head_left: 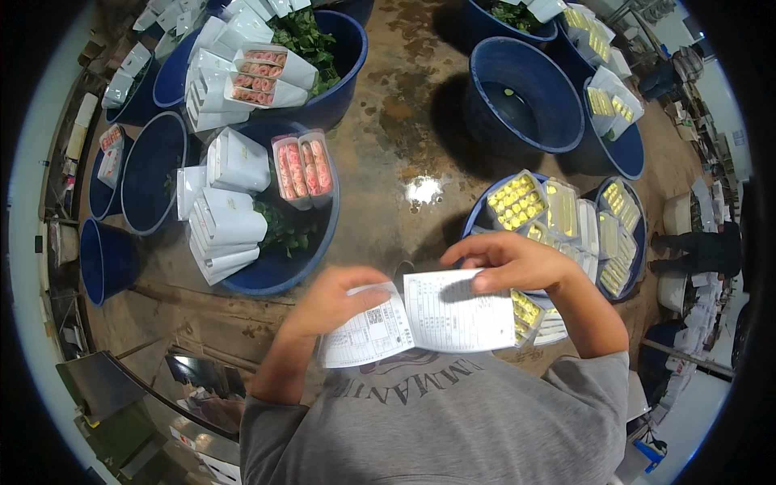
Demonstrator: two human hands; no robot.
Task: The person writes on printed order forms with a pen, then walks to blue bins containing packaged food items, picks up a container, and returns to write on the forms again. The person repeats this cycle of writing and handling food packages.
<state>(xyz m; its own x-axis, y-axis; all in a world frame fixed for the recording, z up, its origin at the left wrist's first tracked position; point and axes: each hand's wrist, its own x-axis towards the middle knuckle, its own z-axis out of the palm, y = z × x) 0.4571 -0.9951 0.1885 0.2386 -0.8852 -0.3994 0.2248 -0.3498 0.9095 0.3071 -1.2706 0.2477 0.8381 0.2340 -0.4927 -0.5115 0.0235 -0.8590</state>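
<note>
In front of my chest I hold two printed paper slips that meet or overlap at the middle; whether they are joined I cannot tell. My left hand [343, 301] pinches the left slip [365, 338], its thumb lying on top near a square printed code. On the other side my right hand [517, 263] is closed over the upper edge of the right slip [457, 315], which carries a printed table. The thumb presses on the paper, and the fingers behind it are partly hidden. Beyond that hand, packs of yellow flowers [517, 200] stand in a blue tub [477, 212].
At left, a blue tub [327, 250] holds white-wrapped bunches [234, 162] and a pack of pink flowers [303, 170]. Farther back stand more blue tubs, one [525, 93] with a little water inside. The floor [396, 105] is wet in patches. Another person [699, 246] stands at far right.
</note>
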